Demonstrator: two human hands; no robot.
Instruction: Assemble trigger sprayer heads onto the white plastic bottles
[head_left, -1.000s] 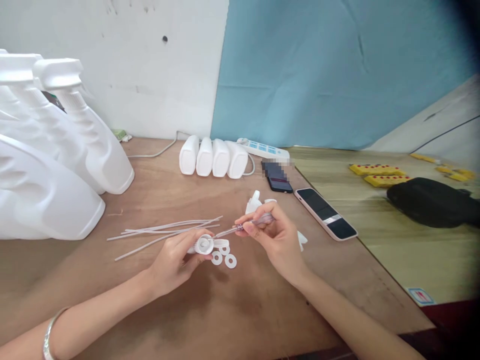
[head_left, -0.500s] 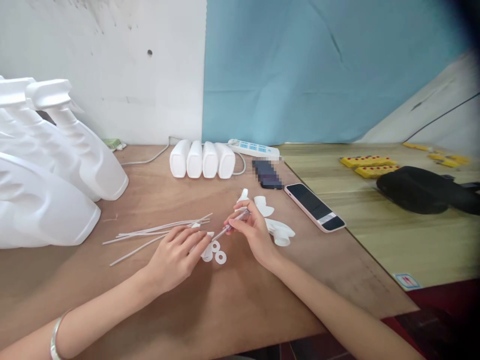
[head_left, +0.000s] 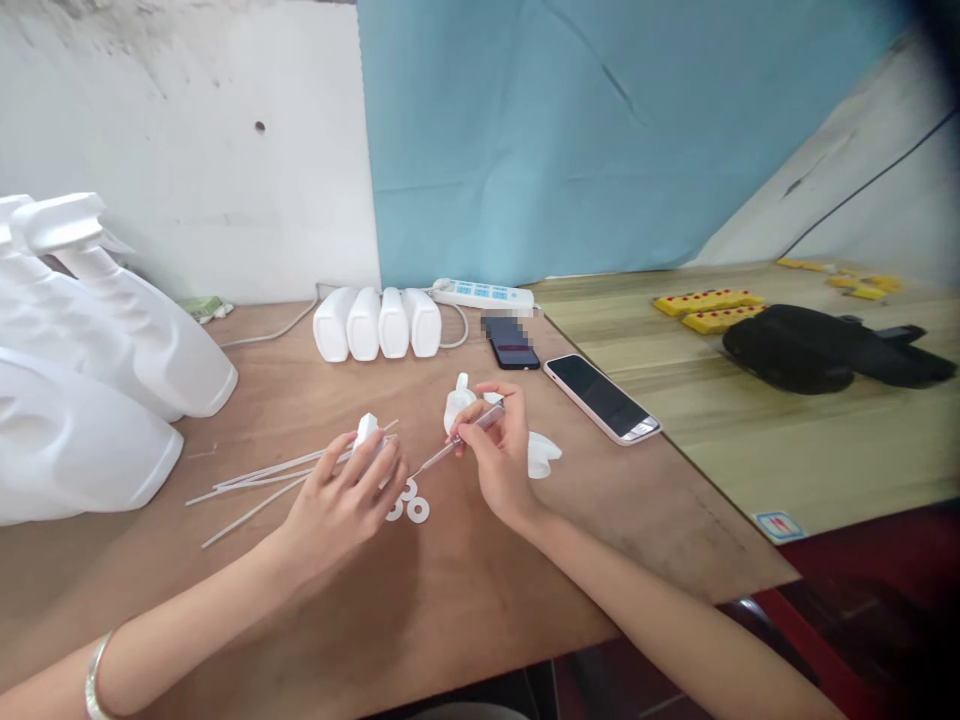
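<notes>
My left hand [head_left: 341,510] is closed around a small white plastic piece [head_left: 366,430], whose blocky end sticks up above the fingers; the rest is hidden. Between the thumb and fingers of my right hand [head_left: 504,460] is a slim screwdriver [head_left: 480,422] with a clear, pinkish handle. Its thin shaft points down and left, the tip close to my left fingertips; I cannot tell if it touches anything. Just below the tip lie several flat white washers [head_left: 418,510]. Thin white tubes [head_left: 255,475] lie left of my left hand. White curved plastic parts [head_left: 541,456] are partly behind my right hand.
Large white spray-shaped bottles [head_left: 142,310] crowd the left side. Several white containers [head_left: 364,325] stand along the back beside a power strip [head_left: 484,294]. Two phones, one dark [head_left: 511,343] and one pink-edged [head_left: 602,398], lie at right. Beyond are yellow blocks [head_left: 709,302] and a black object [head_left: 795,350].
My left hand has turned and lifted slightly, showing more of the white piece. The screwdriver tip has drawn out from behind the left fingers. The whole view has shifted a little.
</notes>
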